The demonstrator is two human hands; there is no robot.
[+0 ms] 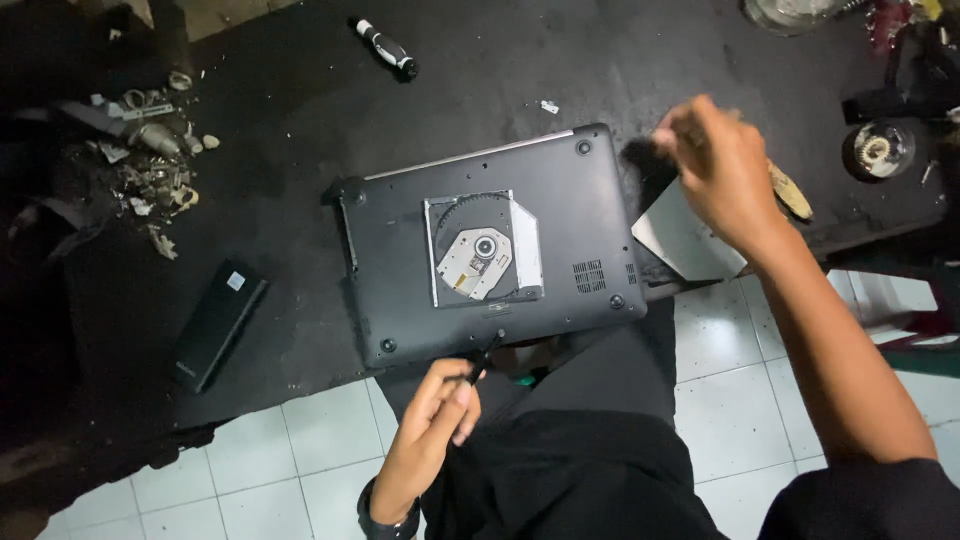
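Head view: left hand (432, 405) grips screwdriver (484, 357) at laptop (490, 245); right hand (722, 165) blurred, grip unclear.

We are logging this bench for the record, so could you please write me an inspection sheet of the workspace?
Surface: black table, dusty.
Job's things: laptop lies bottom up; its disc drive shows; screwdriver tip at its near edge.
Clutter: scrap heap far left, battery, marker, round part.
Grippers: left hand holds the screwdriver; right hand blurred at the laptop's far right corner, grip unclear.
Cables: nothing seen.
Surroundings: white tiled floor, person's dark trousers.
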